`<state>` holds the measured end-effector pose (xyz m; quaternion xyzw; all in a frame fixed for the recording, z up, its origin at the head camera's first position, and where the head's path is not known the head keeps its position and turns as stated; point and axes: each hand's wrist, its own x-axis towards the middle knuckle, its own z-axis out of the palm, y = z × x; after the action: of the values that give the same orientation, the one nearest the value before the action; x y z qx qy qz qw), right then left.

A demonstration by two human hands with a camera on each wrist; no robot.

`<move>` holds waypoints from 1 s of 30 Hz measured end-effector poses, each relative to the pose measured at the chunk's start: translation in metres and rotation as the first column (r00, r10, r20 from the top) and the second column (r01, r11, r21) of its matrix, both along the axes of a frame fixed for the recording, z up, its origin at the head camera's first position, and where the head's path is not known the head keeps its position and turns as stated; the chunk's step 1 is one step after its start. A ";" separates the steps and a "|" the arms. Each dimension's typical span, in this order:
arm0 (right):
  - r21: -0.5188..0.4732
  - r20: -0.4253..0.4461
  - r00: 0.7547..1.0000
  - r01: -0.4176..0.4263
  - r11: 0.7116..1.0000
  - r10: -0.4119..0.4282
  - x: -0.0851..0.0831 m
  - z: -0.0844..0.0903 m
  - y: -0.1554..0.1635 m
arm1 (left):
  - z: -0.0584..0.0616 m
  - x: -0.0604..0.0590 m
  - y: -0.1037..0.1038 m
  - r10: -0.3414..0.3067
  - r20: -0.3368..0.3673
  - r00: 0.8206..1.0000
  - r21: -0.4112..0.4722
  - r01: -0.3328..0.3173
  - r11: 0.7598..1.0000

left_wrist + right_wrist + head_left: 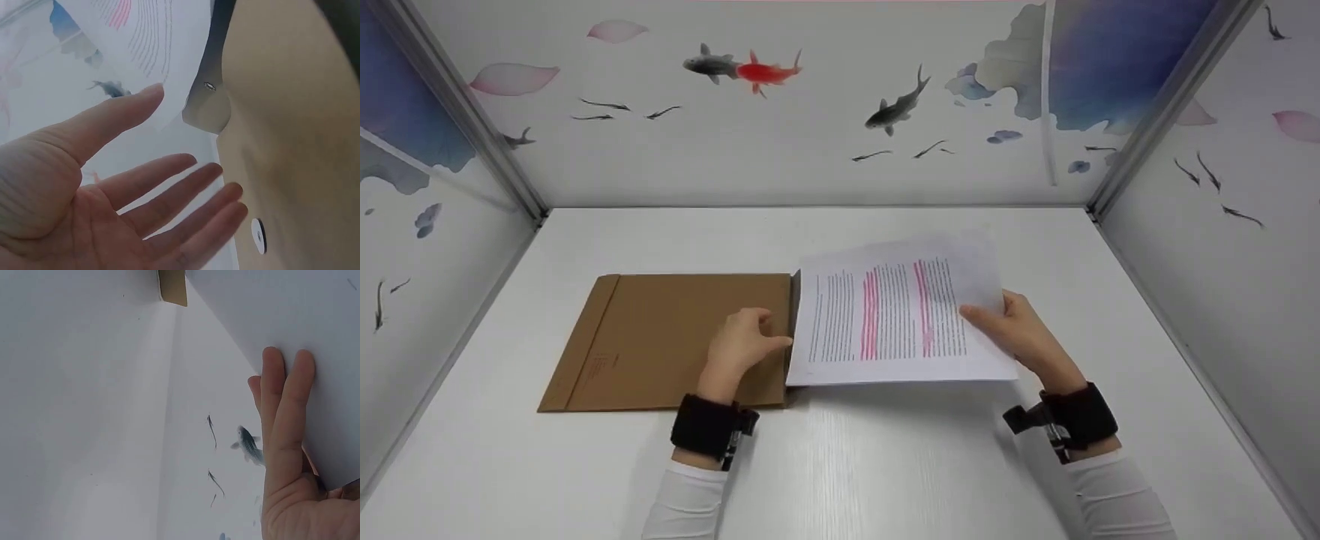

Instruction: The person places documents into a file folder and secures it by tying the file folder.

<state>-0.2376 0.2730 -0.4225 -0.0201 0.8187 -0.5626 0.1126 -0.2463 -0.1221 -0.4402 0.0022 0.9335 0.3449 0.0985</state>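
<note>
A brown kraft document envelope (675, 330) lies on the table, its mouth toward the right. Printed paper (900, 315), with several lines marked in pink, is tilted above the table beside that mouth. My right hand (1024, 334) pinches the paper's right side, thumb on top and fingers (289, 405) flat against the underside. Over the envelope's right part is my left hand (739, 345), its thumb near the paper's left edge. In the left wrist view the left fingers (185, 197) are spread and relaxed, holding nothing. A round white button (258, 236) sits on the envelope.
The white table (870, 465) is bounded by panels printed with fish and petals, the back panel (810, 150) among them. Each wrist wears a black strap (705, 426) with a small mount that sticks out.
</note>
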 end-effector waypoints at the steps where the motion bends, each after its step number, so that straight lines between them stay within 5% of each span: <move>1: 0.006 -0.007 1.000 0.000 1.000 0.000 0.000 0.000 0.000 | -0.001 0.001 0.003 -0.005 0.002 1.000 -0.041 0.005 0.999; 13: 0.021 -0.043 0.999 -0.018 1.000 0.019 0.003 -0.009 -0.003 | -0.010 0.009 0.027 -0.007 -0.063 0.998 -0.336 -0.014 0.942; 22: -0.037 0.028 1.000 -0.011 0.999 0.012 0.005 -0.020 -0.007 | -0.014 0.016 0.037 -0.011 -0.114 0.993 -0.438 -0.040 0.898; 30: -0.097 0.076 0.997 0.011 0.995 -0.003 0.006 -0.033 -0.010 | -0.014 0.016 0.039 0.000 -0.115 0.993 -0.448 -0.052 0.893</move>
<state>-0.2312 0.2630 -0.4554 -0.0014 0.7854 -0.6028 0.1407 -0.2301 -0.0830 -0.4543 -0.0140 0.9918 0.1203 0.0395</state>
